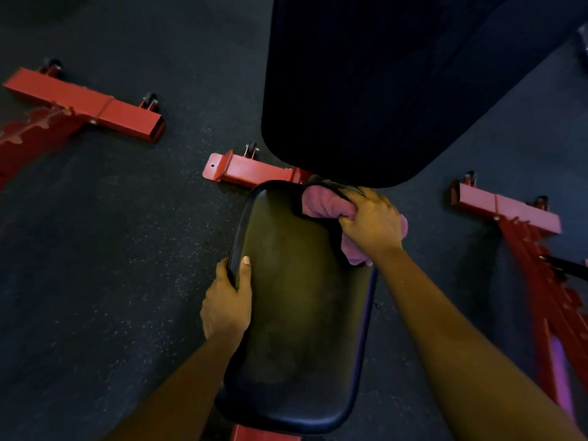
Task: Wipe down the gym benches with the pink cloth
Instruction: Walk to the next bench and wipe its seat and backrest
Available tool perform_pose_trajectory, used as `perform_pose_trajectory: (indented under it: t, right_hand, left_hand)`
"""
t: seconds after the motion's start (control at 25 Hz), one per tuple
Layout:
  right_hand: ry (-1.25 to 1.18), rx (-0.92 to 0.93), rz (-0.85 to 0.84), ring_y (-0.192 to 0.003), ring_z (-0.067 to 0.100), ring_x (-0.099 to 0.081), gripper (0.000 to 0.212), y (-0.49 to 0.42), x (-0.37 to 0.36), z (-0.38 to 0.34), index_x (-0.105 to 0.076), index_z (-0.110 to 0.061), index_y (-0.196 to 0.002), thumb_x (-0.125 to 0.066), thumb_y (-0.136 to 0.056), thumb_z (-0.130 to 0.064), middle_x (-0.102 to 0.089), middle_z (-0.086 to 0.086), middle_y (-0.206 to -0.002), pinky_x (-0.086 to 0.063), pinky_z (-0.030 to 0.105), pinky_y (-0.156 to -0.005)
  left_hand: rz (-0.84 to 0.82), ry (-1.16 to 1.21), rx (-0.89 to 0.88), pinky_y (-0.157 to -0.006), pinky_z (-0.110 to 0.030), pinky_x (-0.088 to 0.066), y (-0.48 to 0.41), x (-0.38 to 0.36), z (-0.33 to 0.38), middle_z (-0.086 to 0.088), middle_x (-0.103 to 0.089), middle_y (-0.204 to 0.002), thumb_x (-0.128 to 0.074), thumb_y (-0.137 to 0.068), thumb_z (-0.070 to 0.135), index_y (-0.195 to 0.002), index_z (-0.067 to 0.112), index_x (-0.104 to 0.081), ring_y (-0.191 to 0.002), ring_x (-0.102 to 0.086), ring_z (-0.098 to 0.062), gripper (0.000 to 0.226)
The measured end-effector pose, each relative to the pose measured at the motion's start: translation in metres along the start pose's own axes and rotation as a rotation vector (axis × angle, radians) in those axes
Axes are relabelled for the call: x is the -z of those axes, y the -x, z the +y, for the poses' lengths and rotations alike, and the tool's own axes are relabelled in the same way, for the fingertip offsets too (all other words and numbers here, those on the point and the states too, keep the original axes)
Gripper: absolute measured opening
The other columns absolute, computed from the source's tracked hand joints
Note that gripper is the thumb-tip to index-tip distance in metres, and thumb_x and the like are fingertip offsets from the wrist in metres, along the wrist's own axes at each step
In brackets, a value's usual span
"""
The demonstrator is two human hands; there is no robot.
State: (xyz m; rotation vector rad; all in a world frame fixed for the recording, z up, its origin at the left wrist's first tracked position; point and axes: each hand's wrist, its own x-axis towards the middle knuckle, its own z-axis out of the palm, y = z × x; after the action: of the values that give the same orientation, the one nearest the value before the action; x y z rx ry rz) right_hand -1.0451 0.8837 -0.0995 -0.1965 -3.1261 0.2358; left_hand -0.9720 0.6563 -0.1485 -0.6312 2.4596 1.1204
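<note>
Fingers (348,221) of right hand (374,222) curled tight round bunched pink cloth (323,203), pressing it on far right corner of seat pad (302,313). Cloth sits just under lower edge of raised back pad (366,84); only a narrow gap between the two pads there. One fold of cloth trails off seat's right edge below the wrist. Left hand (227,302) grips seat's left edge, thumb on top, fingers wrapped under. Long stretch of seat surface lies between the hands and toward the near end. Red frame foot (251,171) rests on dark speckled floor (111,249) past seat's far left corner. Left bench frame (86,101) well apart, wide floor strip between. Right bench frame (506,208) nearer, its toothed rail running alongside right forearm.
</note>
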Motion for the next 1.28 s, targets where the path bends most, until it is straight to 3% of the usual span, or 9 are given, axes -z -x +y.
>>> perform_pose_trajectory:
  t: [0.32,0.44,0.52,0.64,0.72,0.8,0.88,1.08,1.28]
  right_hand:
    - [-0.226,-0.481,0.084,-0.113,0.038,-0.052,0.051,0.083,-0.013,0.026,-0.049,-0.020,-0.133,-0.060,-0.083,-0.022,-0.050,0.014,-0.132,-0.044,0.045,-0.091]
    - [-0.299,-0.522,0.125,-0.113,0.039,-0.052,0.050,0.132,-0.011,-0.005,-0.051,-0.018,-0.132,-0.060,-0.082,-0.022,-0.051,0.016,-0.131,-0.045,0.047,-0.091]
    - [-0.331,-0.492,0.113,-0.112,0.036,-0.054,0.051,0.164,0.001,-0.039,-0.053,-0.021,-0.131,-0.058,-0.081,-0.026,-0.052,0.014,-0.132,-0.045,0.045,-0.090]
    - [-0.468,-0.514,0.049,-0.111,0.032,-0.056,0.058,0.207,0.019,-0.102,-0.054,-0.024,-0.129,-0.049,-0.072,-0.032,-0.054,0.010,-0.130,-0.045,0.038,-0.089]
    - [-0.553,-0.580,0.053,-0.112,0.031,-0.056,0.057,0.240,0.032,-0.147,-0.055,-0.024,-0.129,-0.051,-0.072,-0.030,-0.056,0.008,-0.128,-0.045,0.037,-0.090]
    - [-0.621,-0.672,0.031,-0.113,0.032,-0.055,0.049,0.274,0.045,-0.191,-0.056,-0.021,-0.128,-0.060,-0.079,-0.021,-0.057,0.009,-0.128,-0.043,0.036,-0.092]
    - [-0.697,-0.680,-0.006,-0.114,0.031,-0.054,0.049,0.305,0.059,-0.232,-0.057,-0.017,-0.127,-0.064,-0.079,-0.011,-0.058,0.010,-0.127,-0.040,0.033,-0.093]
    - [-0.731,-0.542,-0.116,-0.114,0.029,-0.054,0.052,0.370,0.083,-0.308,-0.054,-0.019,-0.130,-0.063,-0.078,-0.020,-0.057,0.009,-0.127,-0.038,0.027,-0.092]
    - [-0.763,-0.439,-0.144,-0.115,0.033,-0.054,0.055,0.415,0.111,-0.343,-0.052,-0.014,-0.131,-0.070,-0.079,-0.015,-0.057,0.015,-0.127,-0.041,0.037,-0.097]
  left_hand:
    - [0.028,0.017,0.005,-0.093,-0.050,-0.041,-0.001,-0.002,-0.002,-0.018,-0.057,-0.122,-0.024,-0.087,0.065,-0.137,0.020,-0.035,-0.111,-0.053,-0.038,0.068]
    - [-0.009,0.026,0.035,-0.095,-0.050,-0.042,-0.002,-0.001,-0.004,-0.017,-0.057,-0.121,-0.028,-0.086,0.066,-0.136,0.020,-0.036,-0.110,-0.053,-0.038,0.068]
    - [-0.083,0.087,0.058,-0.100,-0.048,-0.039,-0.003,0.004,-0.003,-0.017,-0.054,-0.127,-0.033,-0.089,0.062,-0.139,0.019,-0.035,-0.115,-0.051,-0.037,0.066]
    - [-0.366,0.329,0.054,-0.104,-0.041,-0.035,0.003,0.031,-0.004,-0.014,-0.044,-0.141,-0.042,-0.092,0.050,-0.142,0.019,-0.030,-0.126,-0.044,-0.032,0.060]
    - [-0.526,0.274,0.020,-0.105,-0.036,-0.034,0.015,0.075,-0.016,-0.009,-0.040,-0.145,-0.047,-0.094,0.037,-0.143,0.017,-0.029,-0.130,-0.041,-0.027,0.056]
    - [-0.564,0.150,-0.004,-0.105,-0.036,-0.035,0.030,0.135,-0.045,-0.007,-0.044,-0.142,-0.049,-0.095,0.031,-0.142,0.018,-0.033,-0.128,-0.044,-0.023,0.051]
    - [-0.547,0.058,-0.046,-0.105,-0.037,-0.036,0.047,0.202,-0.086,-0.007,-0.049,-0.137,-0.049,-0.095,0.027,-0.136,0.016,-0.043,-0.125,-0.046,-0.022,0.043]
    - [-0.460,-0.115,-0.018,-0.109,-0.034,-0.033,0.110,0.352,-0.204,-0.008,-0.052,-0.134,-0.053,-0.093,0.021,-0.128,0.010,-0.054,-0.126,-0.046,-0.024,0.036]
    - [-0.375,-0.016,0.042,-0.105,-0.030,-0.032,0.164,0.450,-0.257,-0.014,-0.051,-0.135,-0.055,-0.091,0.013,-0.128,0.006,-0.051,-0.126,-0.046,-0.026,0.038]
